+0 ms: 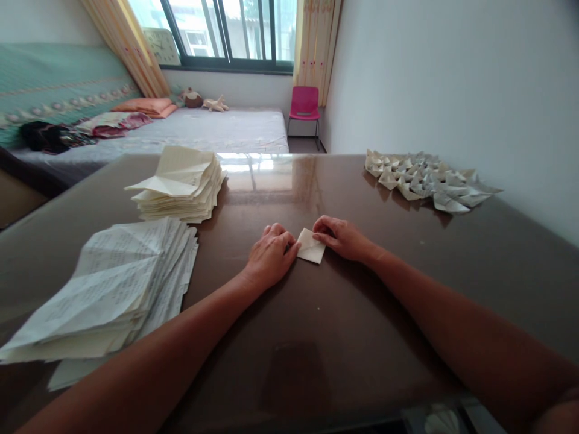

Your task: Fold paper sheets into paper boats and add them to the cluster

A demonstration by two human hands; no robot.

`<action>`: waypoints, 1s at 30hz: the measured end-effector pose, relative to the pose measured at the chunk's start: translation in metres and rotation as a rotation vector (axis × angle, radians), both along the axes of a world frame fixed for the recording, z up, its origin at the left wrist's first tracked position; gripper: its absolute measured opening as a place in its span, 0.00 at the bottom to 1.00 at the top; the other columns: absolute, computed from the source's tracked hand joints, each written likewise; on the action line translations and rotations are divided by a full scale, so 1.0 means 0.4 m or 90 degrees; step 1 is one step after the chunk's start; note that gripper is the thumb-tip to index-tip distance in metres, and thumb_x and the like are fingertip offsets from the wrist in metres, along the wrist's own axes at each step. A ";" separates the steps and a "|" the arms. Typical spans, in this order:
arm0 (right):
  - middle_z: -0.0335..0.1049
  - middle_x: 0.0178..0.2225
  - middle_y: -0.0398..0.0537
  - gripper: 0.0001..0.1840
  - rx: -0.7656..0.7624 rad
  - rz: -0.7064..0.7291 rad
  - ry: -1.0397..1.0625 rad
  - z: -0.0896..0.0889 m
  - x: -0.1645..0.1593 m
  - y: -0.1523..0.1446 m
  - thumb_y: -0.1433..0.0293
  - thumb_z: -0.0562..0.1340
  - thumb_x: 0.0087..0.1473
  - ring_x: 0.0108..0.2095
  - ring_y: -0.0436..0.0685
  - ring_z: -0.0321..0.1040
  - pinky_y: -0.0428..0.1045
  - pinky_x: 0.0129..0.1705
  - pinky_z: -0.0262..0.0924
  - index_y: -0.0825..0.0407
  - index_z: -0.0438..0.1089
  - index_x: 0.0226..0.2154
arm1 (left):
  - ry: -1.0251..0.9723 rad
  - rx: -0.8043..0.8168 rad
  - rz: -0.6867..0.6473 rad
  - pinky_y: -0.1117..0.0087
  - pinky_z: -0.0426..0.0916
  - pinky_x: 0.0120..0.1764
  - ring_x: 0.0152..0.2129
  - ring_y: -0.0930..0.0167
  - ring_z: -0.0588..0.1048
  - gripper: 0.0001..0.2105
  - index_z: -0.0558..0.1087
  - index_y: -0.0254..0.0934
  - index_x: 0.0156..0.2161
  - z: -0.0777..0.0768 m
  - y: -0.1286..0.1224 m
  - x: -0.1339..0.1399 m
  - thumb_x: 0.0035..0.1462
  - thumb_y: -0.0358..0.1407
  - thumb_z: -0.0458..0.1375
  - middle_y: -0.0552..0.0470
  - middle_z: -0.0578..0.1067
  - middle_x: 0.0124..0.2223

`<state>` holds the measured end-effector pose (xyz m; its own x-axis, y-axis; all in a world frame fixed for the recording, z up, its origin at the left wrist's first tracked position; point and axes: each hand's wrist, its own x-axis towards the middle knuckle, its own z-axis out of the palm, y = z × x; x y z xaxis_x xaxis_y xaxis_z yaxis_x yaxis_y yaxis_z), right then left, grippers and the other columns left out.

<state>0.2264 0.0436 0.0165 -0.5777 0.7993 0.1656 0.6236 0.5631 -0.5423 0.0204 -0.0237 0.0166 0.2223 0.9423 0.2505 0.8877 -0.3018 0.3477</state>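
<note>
Paper [310, 251]: small, folded, on the table [316, 343], between left hand [270, 254] and right hand [347, 239].
Left hand: fingers curled in, thumb tip touching the paper's left edge; whether it pinches cannot be told.
Right hand: thumb and forefinger brought together on the paper's upper right edge.
Printed sheets [113, 271]: creased pile, left of the left hand.
Cream stack [181, 181]: creased too, farther ahead, left of that hand.
Folded pieces [423, 179]: clustered ahead of the right hand, to its right.
</note>
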 end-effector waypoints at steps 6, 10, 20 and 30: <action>0.71 0.29 0.44 0.07 0.038 -0.037 -0.052 0.001 -0.012 -0.005 0.64 0.60 0.54 0.28 0.50 0.62 0.45 0.30 0.51 0.50 0.69 0.32 | 0.046 -0.002 0.022 0.64 0.69 0.40 0.41 0.65 0.67 0.13 0.70 0.37 0.29 0.011 0.001 0.016 0.61 0.42 0.50 0.47 0.69 0.41; 0.71 0.29 0.44 0.07 0.014 -0.036 -0.054 0.005 -0.013 -0.002 0.64 0.59 0.54 0.27 0.50 0.62 0.45 0.29 0.50 0.50 0.70 0.32 | 0.071 -0.007 0.022 0.65 0.69 0.38 0.41 0.65 0.67 0.14 0.69 0.37 0.27 0.013 0.005 0.015 0.61 0.43 0.50 0.48 0.69 0.41; 0.70 0.25 0.40 0.06 -0.037 -0.025 -0.026 0.015 -0.016 -0.002 0.67 0.59 0.52 0.25 0.49 0.63 0.44 0.28 0.51 0.49 0.70 0.33 | 0.103 -0.027 0.012 0.67 0.68 0.35 0.40 0.65 0.66 0.14 0.68 0.38 0.27 0.021 0.010 0.017 0.60 0.43 0.51 0.48 0.68 0.40; 0.72 0.32 0.44 0.12 -0.140 0.074 0.085 0.009 0.034 0.028 0.65 0.59 0.53 0.32 0.51 0.66 0.46 0.35 0.58 0.53 0.71 0.38 | 0.146 0.104 -0.143 0.68 0.66 0.43 0.42 0.67 0.64 0.10 0.71 0.42 0.41 0.001 -0.004 0.016 0.64 0.36 0.47 0.50 0.70 0.41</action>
